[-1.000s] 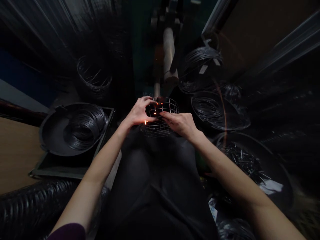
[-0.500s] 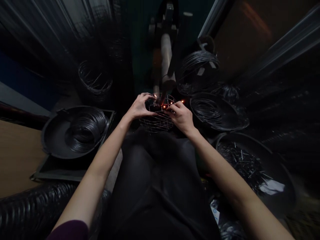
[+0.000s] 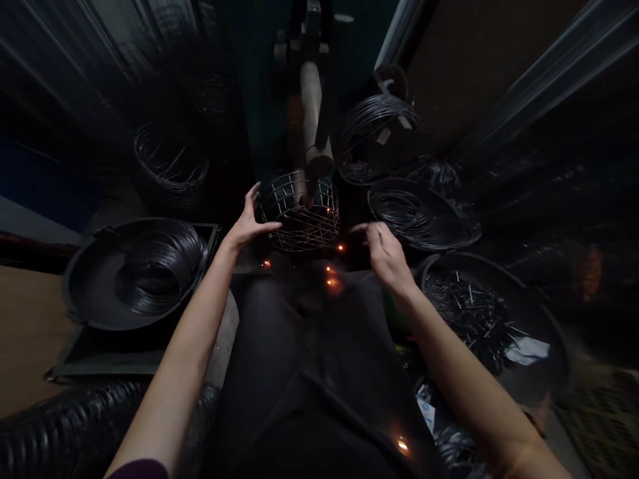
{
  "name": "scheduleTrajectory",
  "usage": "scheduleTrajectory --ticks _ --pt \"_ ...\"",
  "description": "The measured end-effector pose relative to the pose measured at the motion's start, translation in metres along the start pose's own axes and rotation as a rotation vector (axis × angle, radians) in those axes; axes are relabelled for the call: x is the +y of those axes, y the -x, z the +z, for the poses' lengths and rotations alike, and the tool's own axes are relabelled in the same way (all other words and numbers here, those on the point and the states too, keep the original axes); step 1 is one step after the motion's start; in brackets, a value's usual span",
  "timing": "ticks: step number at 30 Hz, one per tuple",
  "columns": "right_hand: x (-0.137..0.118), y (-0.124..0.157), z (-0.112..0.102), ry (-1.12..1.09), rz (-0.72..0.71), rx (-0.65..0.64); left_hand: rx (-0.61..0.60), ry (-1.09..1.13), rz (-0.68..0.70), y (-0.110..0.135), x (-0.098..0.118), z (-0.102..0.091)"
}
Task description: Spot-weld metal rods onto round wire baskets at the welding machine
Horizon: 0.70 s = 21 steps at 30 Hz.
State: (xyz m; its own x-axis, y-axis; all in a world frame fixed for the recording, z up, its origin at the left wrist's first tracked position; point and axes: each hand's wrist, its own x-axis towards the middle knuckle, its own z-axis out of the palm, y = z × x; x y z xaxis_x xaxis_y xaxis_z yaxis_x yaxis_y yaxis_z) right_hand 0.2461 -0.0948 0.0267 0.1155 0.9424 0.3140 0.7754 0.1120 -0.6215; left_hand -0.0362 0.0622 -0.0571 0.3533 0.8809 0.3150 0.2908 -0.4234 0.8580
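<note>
**One wire basket (image 3: 294, 231) between my left hand (image 3: 244, 227) and right hand (image 3: 387, 258)**

Nearest my head camera I see one lap in dark cloth (image 3: 309, 372), with several orange sparks (image 3: 329, 283) around it, too blurred to count. On the right, one near pan (image 3: 544, 332) carries many loose metal pieces (image 3: 469, 309) and one white sheet (image 3: 529, 350); one left pan (image 3: 92, 293) holds one wire coil (image 3: 170, 266). My left fingers spread apart at the basket's left side; I cannot tell whether they touch it. My right fingers, partly curled, stand clear of it; I cannot tell whether they hold anything. The basket sits below one grey post (image 3: 310, 100). Farther off are one far pan (image 3: 452, 227) with its coil, one back-left coil (image 3: 172, 179) and one back-right coil (image 3: 384, 108).
</note>
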Motion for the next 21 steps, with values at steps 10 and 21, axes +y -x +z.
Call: scheduleTrajectory --ticks 10,21 --pt "0.088 0.134 -0.001 -0.067 0.173 -0.614 0.202 0.253 -0.033 0.027 -0.023 0.013" --pt "-0.035 0.003 0.002 -0.351 0.181 -0.670 -0.052 -0.367 0.289 0.059 0.083 0.011"
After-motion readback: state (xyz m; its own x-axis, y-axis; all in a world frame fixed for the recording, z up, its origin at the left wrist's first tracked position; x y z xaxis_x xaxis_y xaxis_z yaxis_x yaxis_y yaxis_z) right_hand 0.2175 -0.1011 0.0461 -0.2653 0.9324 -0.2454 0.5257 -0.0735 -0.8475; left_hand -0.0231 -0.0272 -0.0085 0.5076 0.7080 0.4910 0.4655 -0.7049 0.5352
